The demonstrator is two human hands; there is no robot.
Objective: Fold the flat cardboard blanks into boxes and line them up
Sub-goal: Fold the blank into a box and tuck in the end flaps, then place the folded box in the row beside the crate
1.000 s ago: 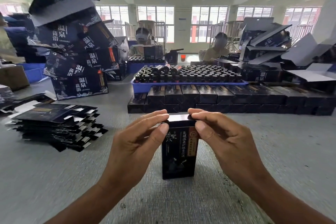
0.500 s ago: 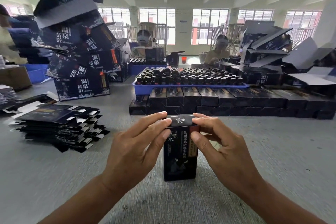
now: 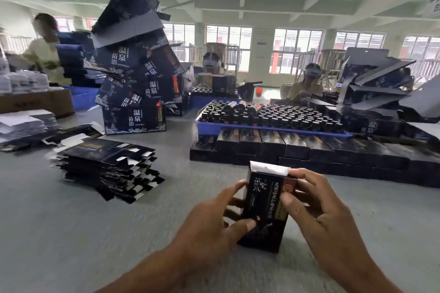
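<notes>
Black box (image 3: pixel 264 207) upright near the table's (image 3: pixel 59 233) front edge, white top flap raised. Left hand (image 3: pixel 214 226) and right hand (image 3: pixel 316 207) grip its sides, thumbs across the front. Flat blanks (image 3: pixel 107 164) stacked toward left edge.

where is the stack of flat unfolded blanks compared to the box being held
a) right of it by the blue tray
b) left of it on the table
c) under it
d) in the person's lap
b: the stack of flat blanks lies on the grey table well to the left of the box, which the left hand and right hand hold.
</notes>
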